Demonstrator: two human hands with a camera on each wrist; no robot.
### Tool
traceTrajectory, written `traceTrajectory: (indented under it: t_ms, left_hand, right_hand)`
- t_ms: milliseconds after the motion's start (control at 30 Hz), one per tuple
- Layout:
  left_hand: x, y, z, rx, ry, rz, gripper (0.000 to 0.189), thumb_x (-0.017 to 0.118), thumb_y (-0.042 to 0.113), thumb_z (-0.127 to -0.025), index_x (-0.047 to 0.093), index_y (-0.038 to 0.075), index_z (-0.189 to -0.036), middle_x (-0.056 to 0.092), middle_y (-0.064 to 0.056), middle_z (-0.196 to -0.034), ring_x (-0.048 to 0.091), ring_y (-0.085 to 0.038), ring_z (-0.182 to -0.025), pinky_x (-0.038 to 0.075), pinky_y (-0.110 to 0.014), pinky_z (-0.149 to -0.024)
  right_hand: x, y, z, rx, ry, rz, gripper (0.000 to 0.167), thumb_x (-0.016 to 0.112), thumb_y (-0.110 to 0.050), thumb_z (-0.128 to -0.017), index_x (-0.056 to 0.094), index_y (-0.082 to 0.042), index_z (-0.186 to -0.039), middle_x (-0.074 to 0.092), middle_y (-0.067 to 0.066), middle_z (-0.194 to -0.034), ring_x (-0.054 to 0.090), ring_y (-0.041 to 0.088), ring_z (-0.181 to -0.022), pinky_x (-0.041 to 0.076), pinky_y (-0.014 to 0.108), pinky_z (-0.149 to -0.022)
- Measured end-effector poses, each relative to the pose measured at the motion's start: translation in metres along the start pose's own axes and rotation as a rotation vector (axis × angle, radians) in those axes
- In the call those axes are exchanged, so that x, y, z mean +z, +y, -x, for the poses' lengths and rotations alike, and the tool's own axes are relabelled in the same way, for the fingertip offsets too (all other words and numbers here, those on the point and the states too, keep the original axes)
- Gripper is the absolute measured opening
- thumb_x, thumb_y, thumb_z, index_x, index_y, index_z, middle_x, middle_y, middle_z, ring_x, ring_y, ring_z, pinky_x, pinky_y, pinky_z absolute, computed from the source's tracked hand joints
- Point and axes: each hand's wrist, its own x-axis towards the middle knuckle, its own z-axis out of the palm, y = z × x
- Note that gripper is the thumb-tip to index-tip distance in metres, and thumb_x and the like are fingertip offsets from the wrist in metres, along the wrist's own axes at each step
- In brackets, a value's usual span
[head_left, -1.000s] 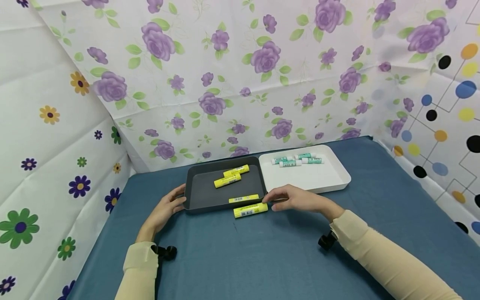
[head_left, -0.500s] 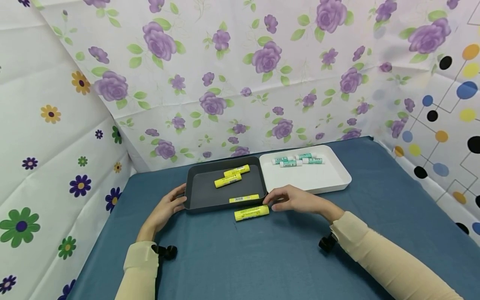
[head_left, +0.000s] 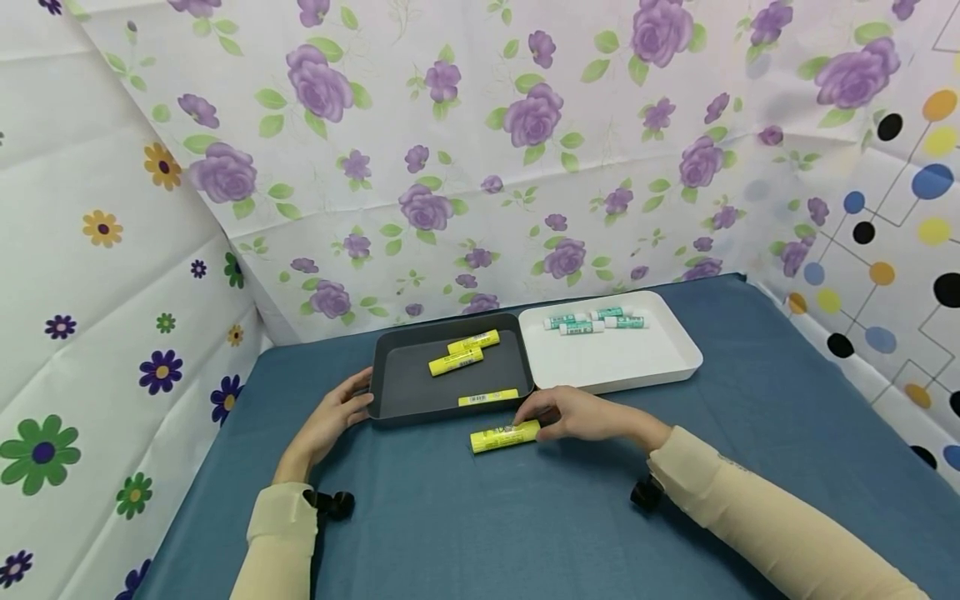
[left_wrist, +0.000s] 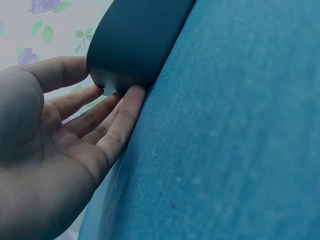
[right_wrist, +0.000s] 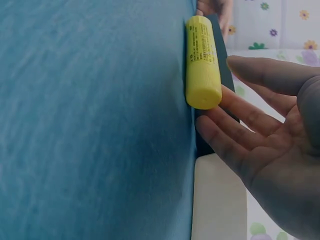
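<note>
A yellow glue stick lies on the blue cloth in front of the dark grey tray. My right hand is at its right end, forefinger over the tube in the head view. In the right wrist view, the thumb stays apart from the stick, and the other fingers reach behind it. My left hand touches the grey tray's left end with fingers extended; the left wrist view shows fingertips against the wall. Inside that tray are three more yellow glue sticks.
To the right, a white tray adjoins the grey one and holds several green-and-white glue sticks. Blue cloth covers the table. A flowered curtain rises close behind both trays.
The loose yellow glue stick has rolled a little toward me, away from the grey tray. My right hand has come nearer too, its fingers now over the stick's end. My left hand is unmoved.
</note>
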Motion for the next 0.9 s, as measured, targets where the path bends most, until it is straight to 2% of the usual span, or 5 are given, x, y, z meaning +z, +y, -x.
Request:
traceTrajectory:
  t_ms: [200, 400, 567, 733, 900]
  left_hand:
    - [0.0005, 0.0006, 0.0000, -0.008, 0.001, -0.001, 0.064, 0.051, 0.021, -0.112, 0.022, 0.012, -0.168, 0.025, -0.021, -0.167, 0.032, -0.042, -0.150, 0.035, -0.060, -0.120]
    - [-0.0004, 0.0009, -0.0001, -0.008, 0.002, -0.006, 0.064, 0.051, 0.022, -0.112, 0.021, 0.012, -0.168, 0.024, -0.021, -0.168, 0.032, -0.042, -0.151, 0.034, -0.060, -0.120]
    - [-0.0002, 0.0011, 0.0000, -0.007, 0.003, -0.007, 0.064, 0.052, 0.023, -0.112, 0.022, 0.012, -0.168, 0.025, -0.021, -0.167, 0.033, -0.041, -0.150, 0.035, -0.061, -0.120]
    - [0.0010, 0.0013, -0.0018, -0.018, 0.005, -0.010, 0.064, 0.052, 0.022, -0.112, 0.022, 0.012, -0.168, 0.025, -0.021, -0.167, 0.033, -0.041, -0.150, 0.035, -0.060, -0.120]
    - [0.0012, 0.0018, -0.0017, -0.019, 0.011, -0.010, 0.065, 0.053, 0.023, -0.112, 0.022, 0.012, -0.168, 0.026, -0.021, -0.167, 0.033, -0.041, -0.150, 0.035, -0.059, -0.120]
  right_hand:
    - [0.0063, -0.0032, -0.0043, -0.004, -0.012, 0.132, 0.034, 0.073, -0.006, -0.098, 0.071, -0.017, -0.131, 0.068, -0.002, -0.128, 0.063, 0.014, -0.113, 0.056, 0.038, -0.097]
    - [0.0089, -0.0080, -0.0083, -0.004, -0.016, 0.199, 0.034, 0.075, -0.003, -0.095, 0.073, -0.015, -0.128, 0.071, -0.002, -0.121, 0.063, 0.011, -0.102, 0.056, 0.035, -0.089]
    - [0.0098, -0.0080, -0.0098, 0.010, -0.003, 0.190, 0.032, 0.075, -0.003, -0.095, 0.074, -0.014, -0.125, 0.072, -0.001, -0.120, 0.065, 0.010, -0.104, 0.057, 0.033, -0.091]
    - [0.0097, -0.0062, -0.0091, 0.029, 0.020, 0.113, 0.033, 0.075, -0.003, -0.095, 0.073, -0.010, -0.128, 0.071, 0.003, -0.124, 0.067, 0.016, -0.110, 0.058, 0.031, -0.095]
    - [0.0066, -0.0075, -0.0081, 0.035, 0.038, 0.066, 0.035, 0.075, -0.003, -0.095, 0.072, -0.008, -0.129, 0.071, 0.004, -0.126, 0.068, 0.017, -0.111, 0.058, 0.032, -0.095]
